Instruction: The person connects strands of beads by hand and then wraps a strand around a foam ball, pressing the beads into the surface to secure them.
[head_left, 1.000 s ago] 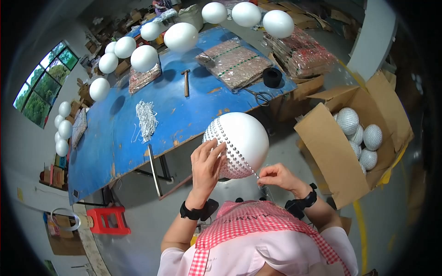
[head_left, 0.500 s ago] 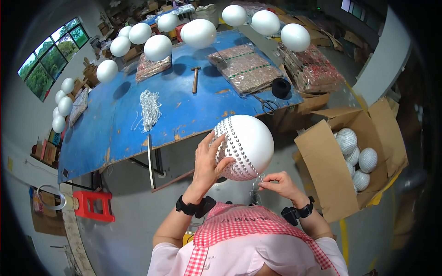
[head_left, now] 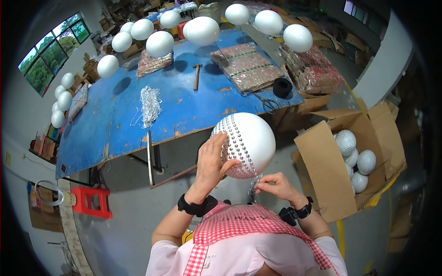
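Note:
A large white ball (head_left: 261,142) is in front of me, its left side and underside wrapped in rows of silver beads (head_left: 235,141). My left hand (head_left: 212,158) grips the ball's left side, fingers laid over the beaded rows and thumb towards the front. Below the ball's lower right, my right hand (head_left: 278,187) pinches a silver bead string (head_left: 254,184) between thumb and fingertips. That string runs up to the ball's underside, and its loose part hangs down in front of my apron. Whatever supports the ball from below is hidden.
On the blue table (head_left: 108,124) lie a heap of silver bead strings (head_left: 150,106), a hammer (head_left: 196,77), scissors (head_left: 267,104), a black roll (head_left: 282,87) and wrapped bundles (head_left: 246,69). White balls (head_left: 159,44) stand around it. Right: carton (head_left: 327,170) with beaded balls (head_left: 346,142). Left: red stool (head_left: 92,202).
My left hand has slid slightly on the ball, its fingers now closer together. The right hand, still pinching the string, has shifted a little left. The view has tilted slightly.

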Demonstrator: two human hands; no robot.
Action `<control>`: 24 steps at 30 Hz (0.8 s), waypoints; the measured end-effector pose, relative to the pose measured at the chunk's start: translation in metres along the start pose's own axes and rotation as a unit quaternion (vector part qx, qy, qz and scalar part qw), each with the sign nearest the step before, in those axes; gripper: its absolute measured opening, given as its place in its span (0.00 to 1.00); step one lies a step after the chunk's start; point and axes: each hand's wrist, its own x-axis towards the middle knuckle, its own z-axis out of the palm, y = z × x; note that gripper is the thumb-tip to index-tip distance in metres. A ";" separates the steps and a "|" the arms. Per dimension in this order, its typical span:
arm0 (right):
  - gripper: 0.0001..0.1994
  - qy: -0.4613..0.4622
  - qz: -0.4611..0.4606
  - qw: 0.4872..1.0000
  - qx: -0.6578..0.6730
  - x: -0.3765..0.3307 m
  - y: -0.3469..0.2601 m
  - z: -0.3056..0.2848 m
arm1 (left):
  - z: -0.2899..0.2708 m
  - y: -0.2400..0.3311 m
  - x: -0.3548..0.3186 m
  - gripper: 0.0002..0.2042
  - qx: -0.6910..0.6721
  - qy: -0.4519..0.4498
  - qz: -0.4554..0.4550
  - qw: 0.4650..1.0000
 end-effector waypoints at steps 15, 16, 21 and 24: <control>0.09 0.033 0.036 0.999 -0.004 0.005 0.008 -0.008 | -0.007 -0.004 0.001 0.32 -0.029 -0.044 -0.028 0.998; 0.09 0.039 0.011 0.999 0.000 0.005 0.008 -0.009 | -0.007 -0.003 0.002 0.34 -0.026 -0.020 -0.016 0.999; 0.09 0.041 0.039 0.998 0.000 0.009 0.010 -0.012 | -0.004 -0.006 0.005 0.35 -0.031 -0.004 -0.054 0.998; 0.09 0.035 0.041 0.999 0.009 0.009 0.006 -0.010 | -0.004 -0.010 0.006 0.31 -0.057 0.019 -0.081 0.995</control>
